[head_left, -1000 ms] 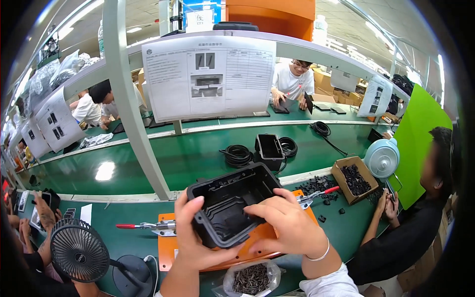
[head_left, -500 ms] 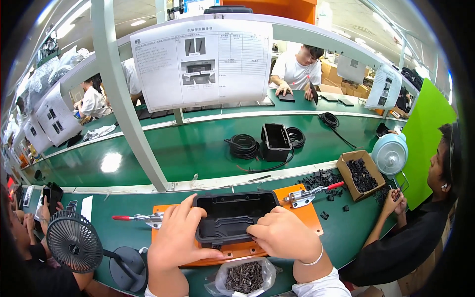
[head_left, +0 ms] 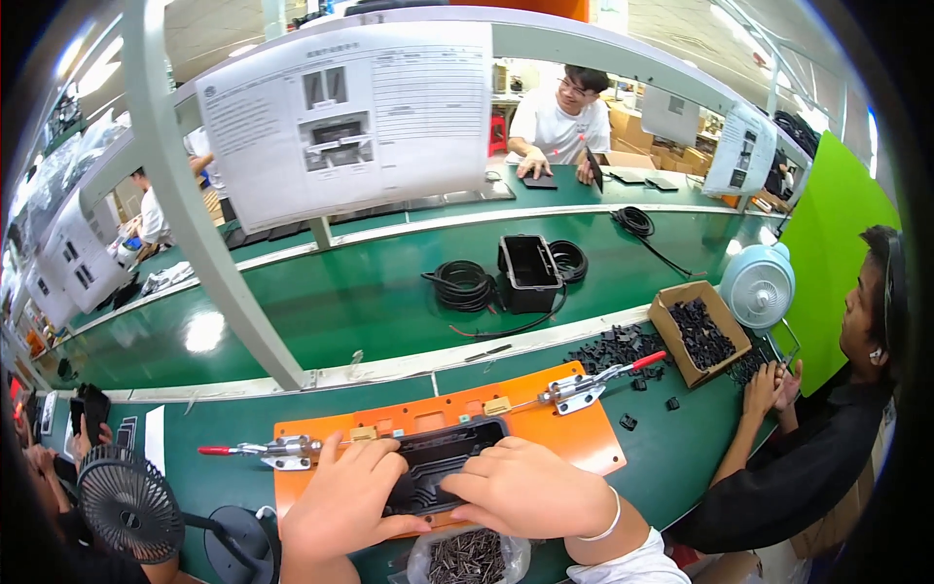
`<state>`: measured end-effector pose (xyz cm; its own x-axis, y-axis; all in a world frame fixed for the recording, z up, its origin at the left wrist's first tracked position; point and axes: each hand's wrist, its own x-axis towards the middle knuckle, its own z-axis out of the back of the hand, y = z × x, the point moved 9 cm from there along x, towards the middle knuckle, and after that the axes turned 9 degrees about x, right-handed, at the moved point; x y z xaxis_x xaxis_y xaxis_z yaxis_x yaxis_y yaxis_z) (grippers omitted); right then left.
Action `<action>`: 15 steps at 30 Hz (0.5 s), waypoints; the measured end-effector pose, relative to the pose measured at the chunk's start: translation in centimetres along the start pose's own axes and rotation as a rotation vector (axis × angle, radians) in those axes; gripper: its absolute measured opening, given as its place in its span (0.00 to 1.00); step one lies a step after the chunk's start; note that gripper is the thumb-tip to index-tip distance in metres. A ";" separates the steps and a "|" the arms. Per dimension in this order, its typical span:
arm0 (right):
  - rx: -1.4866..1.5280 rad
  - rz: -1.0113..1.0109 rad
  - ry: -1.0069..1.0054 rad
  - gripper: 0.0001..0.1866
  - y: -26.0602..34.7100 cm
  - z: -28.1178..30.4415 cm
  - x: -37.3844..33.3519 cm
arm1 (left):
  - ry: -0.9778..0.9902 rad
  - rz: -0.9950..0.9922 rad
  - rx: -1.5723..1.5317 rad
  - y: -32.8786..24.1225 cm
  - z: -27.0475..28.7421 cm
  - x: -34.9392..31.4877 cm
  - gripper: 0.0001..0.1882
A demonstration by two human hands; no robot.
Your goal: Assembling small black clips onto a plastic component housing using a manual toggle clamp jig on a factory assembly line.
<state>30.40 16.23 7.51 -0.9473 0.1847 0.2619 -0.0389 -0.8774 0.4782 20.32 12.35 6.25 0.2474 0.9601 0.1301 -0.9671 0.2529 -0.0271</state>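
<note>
Between my two hands is a black rectangular plastic box (head_left: 449, 450), open side up, its grooved inside showing. My left hand (head_left: 345, 494) grips its left end, thumb along the near side. The right hand (head_left: 533, 489) is closed over its right near corner, fingertips partly hidden. The box sits tilted at the near edge of an orange fixture plate (head_left: 579, 443). Red-handled toggle clamps flank it: a left clamp (head_left: 282, 449) and a right clamp (head_left: 576, 389). Just below my hands, a clear plastic bag (head_left: 516, 557) contains many dark screws (head_left: 465, 560).
Loose black plastic pieces (head_left: 618, 348) lie beside a cardboard box (head_left: 657, 310) of similar parts. Beyond the ledge stand another black box (head_left: 530, 263) and coiled cables (head_left: 459, 284). A black fan (head_left: 131, 506) is left; a co-worker's hands (head_left: 769, 387) are right.
The black box has come toward me and tilted, uncovering the fixture's far part with its brass-coloured blocks. Both hands moved with it. The whole view has shifted slightly.
</note>
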 end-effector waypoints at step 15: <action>1.197 0.423 -0.635 0.10 4.0 14.0 -9.5 | -0.009 -0.002 0.056 -1.1 -1.0 2.6 0.36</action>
<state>43.69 17.16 18.65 -0.5053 0.4526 0.7347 0.7992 -0.0757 0.5963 22.03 14.68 5.61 0.2495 0.9584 0.1388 -0.9683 0.2479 0.0291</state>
